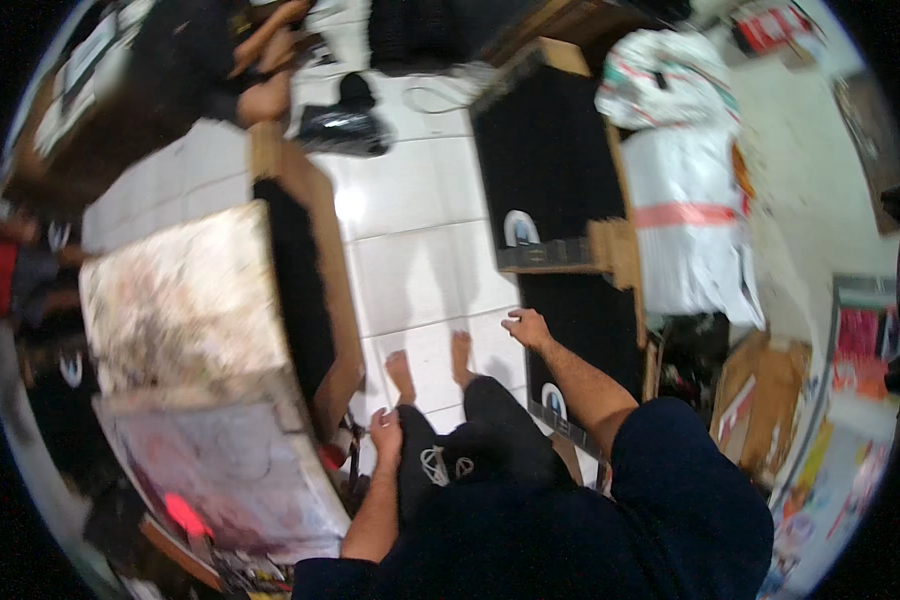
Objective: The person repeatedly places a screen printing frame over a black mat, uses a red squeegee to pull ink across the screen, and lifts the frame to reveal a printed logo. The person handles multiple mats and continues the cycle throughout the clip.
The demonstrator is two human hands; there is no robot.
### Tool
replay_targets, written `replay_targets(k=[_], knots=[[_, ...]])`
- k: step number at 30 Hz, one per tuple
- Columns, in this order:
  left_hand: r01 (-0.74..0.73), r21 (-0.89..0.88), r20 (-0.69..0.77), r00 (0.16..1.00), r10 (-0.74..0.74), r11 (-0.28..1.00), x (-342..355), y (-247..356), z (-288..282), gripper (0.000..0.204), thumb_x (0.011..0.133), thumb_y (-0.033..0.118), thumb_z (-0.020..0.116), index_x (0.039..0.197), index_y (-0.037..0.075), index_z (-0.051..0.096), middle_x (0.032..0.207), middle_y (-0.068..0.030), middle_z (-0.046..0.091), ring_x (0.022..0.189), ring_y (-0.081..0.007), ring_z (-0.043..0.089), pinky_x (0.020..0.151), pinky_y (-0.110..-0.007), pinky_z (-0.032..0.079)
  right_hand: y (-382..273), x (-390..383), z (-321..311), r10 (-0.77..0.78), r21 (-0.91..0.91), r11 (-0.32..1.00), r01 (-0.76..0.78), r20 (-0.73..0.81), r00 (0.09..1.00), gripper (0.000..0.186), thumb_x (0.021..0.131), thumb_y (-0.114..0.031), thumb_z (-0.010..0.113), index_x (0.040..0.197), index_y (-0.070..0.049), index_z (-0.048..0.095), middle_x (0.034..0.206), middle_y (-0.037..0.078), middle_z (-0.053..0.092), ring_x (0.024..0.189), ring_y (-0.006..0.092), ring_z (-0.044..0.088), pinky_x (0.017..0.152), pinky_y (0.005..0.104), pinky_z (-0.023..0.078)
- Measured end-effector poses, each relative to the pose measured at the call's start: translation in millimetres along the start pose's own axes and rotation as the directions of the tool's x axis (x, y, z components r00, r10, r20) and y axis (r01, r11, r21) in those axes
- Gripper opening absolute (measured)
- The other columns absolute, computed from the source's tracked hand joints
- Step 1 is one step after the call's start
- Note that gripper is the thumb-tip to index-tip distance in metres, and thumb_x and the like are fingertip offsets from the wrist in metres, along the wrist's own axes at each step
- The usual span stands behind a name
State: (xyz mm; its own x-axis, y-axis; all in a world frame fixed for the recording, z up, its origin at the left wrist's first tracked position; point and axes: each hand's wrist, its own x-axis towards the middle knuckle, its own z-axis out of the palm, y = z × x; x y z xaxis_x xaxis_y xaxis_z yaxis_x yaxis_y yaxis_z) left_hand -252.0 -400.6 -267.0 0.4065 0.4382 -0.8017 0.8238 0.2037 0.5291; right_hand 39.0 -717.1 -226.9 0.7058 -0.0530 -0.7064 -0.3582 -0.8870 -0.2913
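Note:
My left hand (386, 432) hangs beside my left thigh, near the edge of a stained, whitish work surface (185, 300). Its fingers are loosely bent, and nothing shows in them. Farther forward, my right hand (526, 328) is held over the left edge of a black box with brown cardboard edging (578, 330). The fingers of that hand are slightly bent and apart, with nothing visible between them. Another black box (545, 150) of the same sort lies beyond it and bears a round white label (520, 229).
White floor tiles (420, 270) run between the work surface and the boxes. A black plastic bag (345, 130) lies ahead on the floor. White sacks (685, 220) stand along the right. Another person's leg (265, 100) shows at upper left. Flattened cardboard (760, 400) leans at right.

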Motion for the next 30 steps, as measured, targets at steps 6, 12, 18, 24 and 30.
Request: replay_targets(k=[6, 12, 18, 24, 30], knots=[[0.190, 0.062, 0.102, 0.975, -0.195, 0.980, 44.7, 62.7, -22.8, 0.042, 0.098, 0.021, 0.067, 0.133, 0.000, 0.058, 0.108, -0.0116, 0.068, 0.083, -0.0214, 0.071, 0.063, -0.033, 0.056, 92.8, 0.2, -103.0, 0.431, 0.458, 0.828, -0.323, -0.152, 0.889, 0.085, 0.078, -0.042, 0.083, 0.144, 0.003, 0.053, 0.146, 0.024, 0.056, 0.137, 0.0354, 0.053, 0.115, 0.0402, 0.041], [0.201, 0.161, -0.128, 0.975, -0.181, 0.966, 56.9, 157.6, -23.9, 0.032, 0.098, 0.025, 0.067, 0.124, 0.007, 0.060, 0.095, -0.0062, 0.067, 0.072, -0.0178, 0.066, 0.058, -0.033, 0.054, 146.1, 87.5, -150.9, 0.567, 0.966, 0.244, -0.084, -0.072, 0.821, 0.099, 0.076, -0.033, 0.086, 0.155, 0.000, 0.035, 0.155, 0.022, 0.043, 0.144, 0.0340, 0.040, 0.116, 0.0469, 0.035], [-0.105, 0.337, 0.151, 0.987, 0.057, 0.936, 59.7, 287.6, 86.4, 0.036, 0.101, 0.024, 0.066, 0.127, 0.001, 0.058, 0.095, -0.0066, 0.065, 0.078, -0.0177, 0.066, 0.061, -0.031, 0.053, 120.7, 137.1, -132.9, 0.739, 0.960, 0.210, 0.183, -0.278, 0.614, 0.098, 0.072, -0.028, 0.089, 0.150, 0.002, 0.037, 0.147, 0.019, 0.047, 0.136, 0.0315, 0.047, 0.112, 0.0464, 0.039], [-0.237, 0.154, 0.409, 0.899, 0.157, 0.959, 30.1, 378.4, 227.9, 0.042, 0.102, 0.020, 0.065, 0.137, -0.002, 0.055, 0.114, -0.0123, 0.070, 0.098, -0.0196, 0.070, 0.080, -0.032, 0.054, 134.5, 120.5, -119.0, 0.607, 0.783, 0.623, 0.003, -0.485, 0.630, 0.104, 0.067, -0.030, 0.095, 0.144, 0.007, 0.036, 0.129, 0.021, 0.052, 0.122, 0.0322, 0.054, 0.104, 0.0426, 0.048], [-0.225, 0.259, 0.471, 0.878, 0.081, 0.939, 15.3, 349.2, 227.5, 0.044, 0.101, 0.020, 0.067, 0.137, -0.003, 0.055, 0.120, -0.0122, 0.069, 0.102, -0.0205, 0.070, 0.082, -0.033, 0.055, 119.7, 119.7, -116.5, 0.631, 0.843, 0.535, 0.051, -0.439, 0.640, 0.109, 0.067, -0.027, 0.097, 0.149, 0.000, 0.031, 0.142, 0.024, 0.047, 0.127, 0.0333, 0.054, 0.107, 0.0418, 0.048]])
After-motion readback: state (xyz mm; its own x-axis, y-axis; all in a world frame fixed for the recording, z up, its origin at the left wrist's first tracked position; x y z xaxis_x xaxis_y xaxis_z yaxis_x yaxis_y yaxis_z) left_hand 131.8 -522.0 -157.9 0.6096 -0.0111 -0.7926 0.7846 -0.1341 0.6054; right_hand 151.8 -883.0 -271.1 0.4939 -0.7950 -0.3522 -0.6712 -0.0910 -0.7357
